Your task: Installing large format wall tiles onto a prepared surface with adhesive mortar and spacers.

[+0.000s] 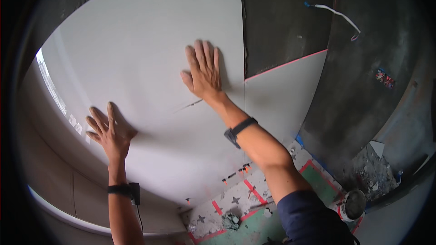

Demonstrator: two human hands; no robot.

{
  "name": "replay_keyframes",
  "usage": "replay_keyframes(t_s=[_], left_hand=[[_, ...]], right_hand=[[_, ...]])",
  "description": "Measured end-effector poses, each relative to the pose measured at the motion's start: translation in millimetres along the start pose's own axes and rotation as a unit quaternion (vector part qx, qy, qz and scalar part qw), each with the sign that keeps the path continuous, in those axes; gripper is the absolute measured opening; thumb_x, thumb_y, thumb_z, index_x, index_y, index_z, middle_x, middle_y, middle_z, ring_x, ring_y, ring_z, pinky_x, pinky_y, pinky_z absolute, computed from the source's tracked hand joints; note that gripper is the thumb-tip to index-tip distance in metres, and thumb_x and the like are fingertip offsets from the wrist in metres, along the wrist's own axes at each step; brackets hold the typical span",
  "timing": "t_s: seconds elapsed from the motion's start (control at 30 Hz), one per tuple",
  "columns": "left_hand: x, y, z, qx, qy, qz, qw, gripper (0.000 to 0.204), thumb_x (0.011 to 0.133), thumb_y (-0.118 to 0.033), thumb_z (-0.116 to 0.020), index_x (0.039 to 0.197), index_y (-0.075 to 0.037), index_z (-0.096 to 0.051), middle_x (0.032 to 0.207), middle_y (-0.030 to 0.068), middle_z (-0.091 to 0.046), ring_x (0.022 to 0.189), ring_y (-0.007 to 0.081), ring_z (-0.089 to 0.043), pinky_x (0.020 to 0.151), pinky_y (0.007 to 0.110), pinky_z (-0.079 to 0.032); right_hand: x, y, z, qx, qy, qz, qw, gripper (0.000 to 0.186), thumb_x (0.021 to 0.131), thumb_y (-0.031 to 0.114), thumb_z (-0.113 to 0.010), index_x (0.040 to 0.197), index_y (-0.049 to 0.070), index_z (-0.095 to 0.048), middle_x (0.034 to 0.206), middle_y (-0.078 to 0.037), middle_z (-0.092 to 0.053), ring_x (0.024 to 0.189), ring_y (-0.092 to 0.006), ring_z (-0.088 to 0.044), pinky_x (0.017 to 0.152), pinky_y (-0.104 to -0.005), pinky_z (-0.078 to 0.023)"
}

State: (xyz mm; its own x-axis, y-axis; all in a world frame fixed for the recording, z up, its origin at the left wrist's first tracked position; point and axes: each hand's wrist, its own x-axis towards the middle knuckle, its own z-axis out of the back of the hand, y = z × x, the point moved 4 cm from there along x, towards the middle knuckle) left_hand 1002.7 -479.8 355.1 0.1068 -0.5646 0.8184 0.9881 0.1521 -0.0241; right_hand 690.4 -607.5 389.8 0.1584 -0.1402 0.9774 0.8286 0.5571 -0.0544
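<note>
Large white panel (150,45): fills the upper left and centre of the frame. Its straight right edge borders a dark grey wall (284,22) at upper right and, below that, a smaller pale panel (279,93) with a red line along its top edge.

Left hand (113,138): at left of the frame, on the lower part of the large white panel; fingers apart, thumb extended toward the right, nothing grasped.

Right hand (206,77): near frame centre, laid flat on the same panel close to its right edge; fingers slightly apart, pointing up, nothing grasped. A thin dark mark (194,103) lies on the panel just beside the wrist. Whether it is a crack or a drawn line cannot be determined.

Each forearm carries a black wrist strap with a small black unit.

Surroundings: a white cable (343,15) protrudes from the wall at upper right. Orange-and-black pieces (245,168) line the panel's lower edge. A bucket (354,205) stands at lower right.
</note>
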Motion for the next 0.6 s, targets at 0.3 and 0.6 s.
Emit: replay_keyframes(t_s=[0.3,0.6], left_hand=[[3,-9,-2,0.007,0.021,0.008,1.0,0.129,0.053,-0.028,-0.096,0.161,-0.032,-0.026,0.17,0.0209,-0.002,0.153,0.0501,-0.003,0.113,0.076,-0.004],[11,-26,0,-0.069,0.034,-0.053,0.996,0.12,0.056,-0.043,-0.094,0.158,-0.033,-0.033,0.164,0.032,-0.013,0.149,0.0584,-0.007,0.107,0.083,-0.004]], right_hand=[[-8,2,1,0.017,-0.018,-0.02,1.0,0.075,0.092,0.038,-0.058,0.154,0.005,-0.034,0.16,-0.025,-0.028,0.148,-0.047,-0.023,0.118,-0.0657,-0.015],[-4,-5,-3,-0.076,-0.025,-0.052,0.995,0.077,0.088,0.035,-0.065,0.153,0.002,-0.038,0.159,-0.025,-0.03,0.15,-0.0452,-0.023,0.12,-0.063,-0.016]])
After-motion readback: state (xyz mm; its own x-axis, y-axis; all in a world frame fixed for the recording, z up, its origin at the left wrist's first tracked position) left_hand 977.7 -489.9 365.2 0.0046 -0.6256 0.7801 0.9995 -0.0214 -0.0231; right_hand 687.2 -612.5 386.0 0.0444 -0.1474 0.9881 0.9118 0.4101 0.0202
